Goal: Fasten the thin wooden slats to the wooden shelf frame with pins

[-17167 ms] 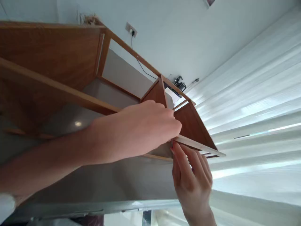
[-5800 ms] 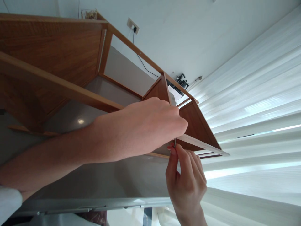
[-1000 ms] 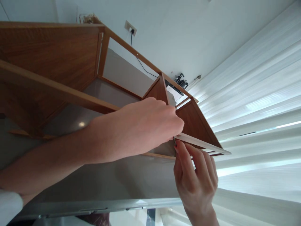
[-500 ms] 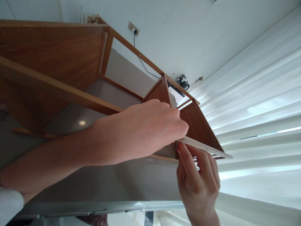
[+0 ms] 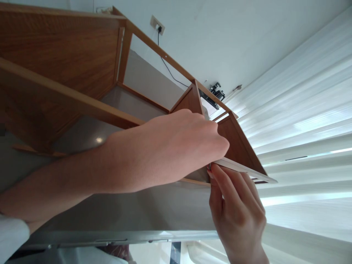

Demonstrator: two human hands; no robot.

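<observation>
A wooden cabinet frame with upright panels stands tilted across the view. My left hand is closed over its front wooden rail, where the rail meets an inner divider. The fingertips are hidden behind the knuckles. Just below, my right hand pinches a small metal piece between thumb and forefinger, against the underside of the rail. Its exact kind is too small to tell. The right hand's other fingers lie along the pale right stretch of the rail.
Behind the frame is a pale wall with a socket and a black cable. Some black equipment stands beyond the frame. White curtains hang to the right. A grey surface lies beneath the frame.
Both hands have shifted slightly to the right in view, staying at the same joint. The right hand's fingers lie closer together along the rail. The frame sits a little higher in view.
</observation>
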